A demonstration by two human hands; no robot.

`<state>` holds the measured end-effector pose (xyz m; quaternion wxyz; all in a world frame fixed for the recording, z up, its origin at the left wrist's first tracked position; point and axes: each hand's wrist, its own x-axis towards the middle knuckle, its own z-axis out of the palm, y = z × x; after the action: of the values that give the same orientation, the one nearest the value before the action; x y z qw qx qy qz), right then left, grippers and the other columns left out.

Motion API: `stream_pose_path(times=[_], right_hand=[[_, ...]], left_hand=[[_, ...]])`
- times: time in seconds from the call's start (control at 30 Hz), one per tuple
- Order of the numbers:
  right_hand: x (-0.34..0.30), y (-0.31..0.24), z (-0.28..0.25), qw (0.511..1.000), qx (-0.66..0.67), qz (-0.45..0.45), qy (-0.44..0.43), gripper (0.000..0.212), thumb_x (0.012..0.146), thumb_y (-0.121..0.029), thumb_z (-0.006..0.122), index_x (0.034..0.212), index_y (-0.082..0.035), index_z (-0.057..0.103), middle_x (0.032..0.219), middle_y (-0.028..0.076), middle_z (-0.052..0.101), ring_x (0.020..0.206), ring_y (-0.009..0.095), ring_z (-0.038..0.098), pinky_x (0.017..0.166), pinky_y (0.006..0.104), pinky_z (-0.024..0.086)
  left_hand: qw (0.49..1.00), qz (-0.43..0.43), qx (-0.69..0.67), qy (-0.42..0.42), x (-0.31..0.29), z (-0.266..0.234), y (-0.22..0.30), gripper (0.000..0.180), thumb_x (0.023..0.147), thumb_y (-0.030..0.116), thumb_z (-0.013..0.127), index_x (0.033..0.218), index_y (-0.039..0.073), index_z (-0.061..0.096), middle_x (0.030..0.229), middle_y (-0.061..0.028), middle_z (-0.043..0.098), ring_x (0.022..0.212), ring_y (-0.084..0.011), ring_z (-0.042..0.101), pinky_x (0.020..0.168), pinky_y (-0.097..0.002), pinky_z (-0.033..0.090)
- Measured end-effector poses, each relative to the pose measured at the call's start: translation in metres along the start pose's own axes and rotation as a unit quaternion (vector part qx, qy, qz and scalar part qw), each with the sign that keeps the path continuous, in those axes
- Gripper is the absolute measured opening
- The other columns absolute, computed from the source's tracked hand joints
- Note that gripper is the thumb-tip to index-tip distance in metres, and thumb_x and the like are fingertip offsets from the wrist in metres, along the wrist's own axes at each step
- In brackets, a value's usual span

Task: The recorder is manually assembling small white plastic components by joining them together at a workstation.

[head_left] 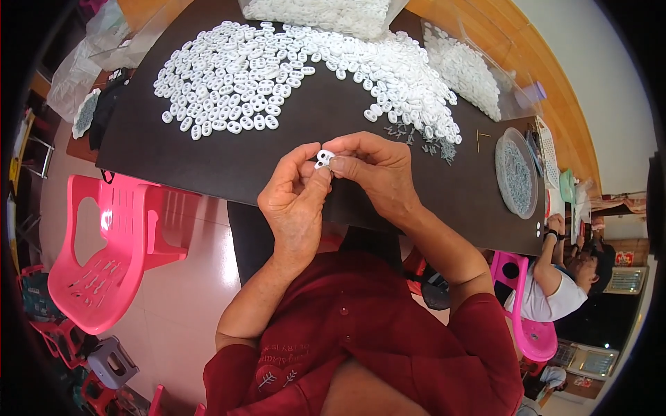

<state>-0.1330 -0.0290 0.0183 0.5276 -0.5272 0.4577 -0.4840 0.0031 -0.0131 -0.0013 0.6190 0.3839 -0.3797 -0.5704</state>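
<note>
Over the near edge of the dark table, my left hand [295,204] and my right hand [380,170] meet, thumbs and fingers pinched together. Between their fingertips is a small white oval plastic piece [324,157] with dark holes. Both hands touch it; the fingers partly cover it, and I cannot tell whether a second part is held with it. Beyond my hands lies a wide pile of similar white oval pieces [229,80]. To the right of it, small grey plastic parts [438,147] are scattered at the edge of another heap of white pieces [409,76].
A round clear tub [501,166] of grey parts stands on the table's right side. Clear bins [479,73] of white pieces stand at the back. A pink chair [104,256] is at the left. At the right, another person [555,288] sits on a pink chair.
</note>
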Motion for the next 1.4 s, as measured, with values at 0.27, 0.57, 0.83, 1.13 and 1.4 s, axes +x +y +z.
stream_pose_path(times=[0.27,0.57,0.83,1.13,1.4], right_hand=[[-0.005,0.006,0.007,1.0,-0.015,-0.024,-0.002,0.021,0.085,0.003,0.061,0.105,0.002,0.062,0.09,0.005,0.065,0.08,0.008,0.059,0.072,0.023,0.049],[-0.009,0.014,0.007,0.957,-0.215,-0.196,0.002,0.038,0.078,0.006,0.065,0.114,-0.004,0.059,0.09,0.004,0.056,0.071,0.008,0.054,0.063,0.0212,0.046],[-0.01,0.009,0.006,0.928,-0.271,-0.252,0.036,0.036,0.077,0.005,0.067,0.111,-0.003,0.061,0.09,0.005,0.057,0.074,0.01,0.055,0.063,0.0222,0.047],[-0.012,0.011,0.014,0.906,-0.298,-0.297,0.054,0.036,0.076,0.005,0.066,0.111,0.0,0.061,0.094,0.009,0.059,0.074,0.012,0.055,0.062,0.0234,0.048],[-0.018,0.01,0.021,0.921,-0.257,-0.277,0.094,0.033,0.073,0.001,0.066,0.105,0.0,0.061,0.09,0.01,0.062,0.072,0.022,0.055,0.061,0.0313,0.046]], left_hand=[[0.999,-0.005,-0.035,0.008,0.0,0.0,-0.005,0.026,0.085,-0.004,0.059,0.111,-0.003,0.061,0.08,-0.0034,0.06,0.065,-0.0081,0.055,0.057,-0.0189,0.046],[0.996,-0.02,-0.079,0.04,0.002,0.002,0.001,0.021,0.089,-0.001,0.057,0.109,-0.006,0.061,0.084,-0.0059,0.063,0.068,-0.0077,0.056,0.062,-0.0201,0.047],[0.996,-0.031,-0.082,0.006,-0.002,0.002,0.004,0.02,0.089,0.0,0.057,0.107,-0.007,0.061,0.082,-0.0054,0.062,0.068,-0.0084,0.055,0.063,-0.0199,0.046],[0.998,-0.028,-0.063,0.003,0.001,-0.003,0.005,0.02,0.087,0.001,0.06,0.106,-0.007,0.062,0.078,-0.0022,0.059,0.067,-0.0071,0.051,0.062,-0.0194,0.044],[0.995,-0.033,-0.093,0.007,-0.002,0.003,0.013,0.02,0.087,0.001,0.06,0.106,-0.007,0.062,0.081,-0.004,0.06,0.068,-0.0082,0.052,0.063,-0.0204,0.045]])
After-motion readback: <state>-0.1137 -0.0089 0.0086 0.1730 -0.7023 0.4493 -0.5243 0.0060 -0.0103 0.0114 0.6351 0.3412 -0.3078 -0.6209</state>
